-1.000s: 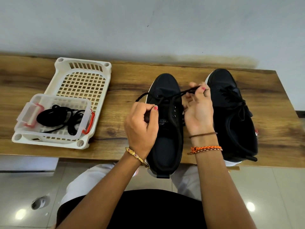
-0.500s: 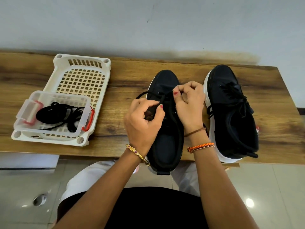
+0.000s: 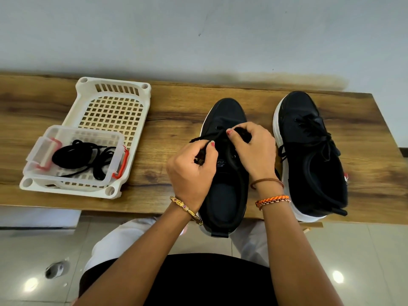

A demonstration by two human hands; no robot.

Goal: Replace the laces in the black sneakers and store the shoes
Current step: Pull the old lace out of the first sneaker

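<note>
Two black sneakers stand on the wooden table (image 3: 176, 115), toes away from me. Over the left sneaker (image 3: 225, 195) both my hands work a black lace (image 3: 199, 138). My left hand (image 3: 192, 171) pinches the lace at the shoe's left eyelets. My right hand (image 3: 254, 149) has its fingers curled round a bunched part of the same lace above the tongue. The right sneaker (image 3: 313, 164), with a white sole, is laced and lies untouched to the right.
A white slotted basket (image 3: 112, 111) sits at the table's left. Inside its near end is a small clear box (image 3: 44, 173) with red clips, holding a coil of black laces (image 3: 81, 157). The wall runs behind; the table's front edge is near my knees.
My right hand has come back from the far right toward the middle of the left sneaker, drawing the lace in. My left hand stays at the left eyelets.
</note>
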